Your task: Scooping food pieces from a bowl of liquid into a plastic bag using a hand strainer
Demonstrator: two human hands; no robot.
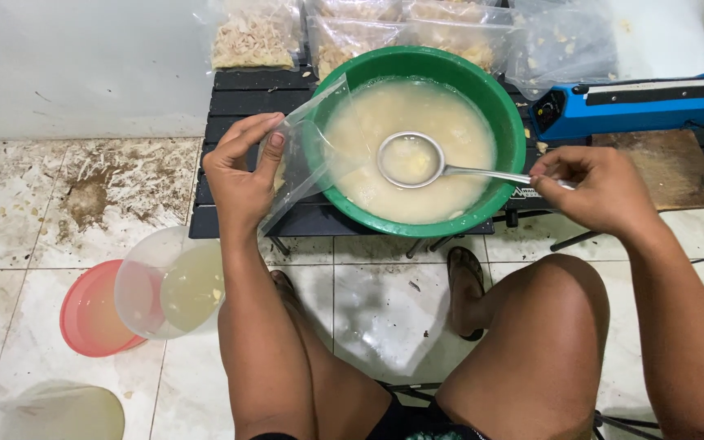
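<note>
Broth, pale and cloudy with soft lumps in it, fills the green basin (508, 122) almost to the rim, and the basin stands on a low black slatted tabletop (238, 106) right in front of the seated person. A metal ladle (411, 160) sits level in the liquid, its bowl full of the same beige mix with a few yellowish pieces showing. The right hand (596, 189) holds the far end of the ladle's handle, fingers pinched narrowly round it, which keeps the bowl flat so nothing spills. The left hand (242, 167) grips a clear plastic bag (299, 151) by its edge, thumb and fingers closed on the film. The bag leans against the basin's near-left rim with its mouth turned toward the ladle, so any drips would likely fall back into the basin.

Behind the basin lie several filled clear bags (256, 37) of pale shredded food. A blue heat sealer (637, 102) rests to the right, beside a brown wooden board (668, 167). On the tiled floor (34, 212) at the left sit a clear plastic tub (169, 281) of yellowish liquid and a red lid (91, 314) partly beneath it.
</note>
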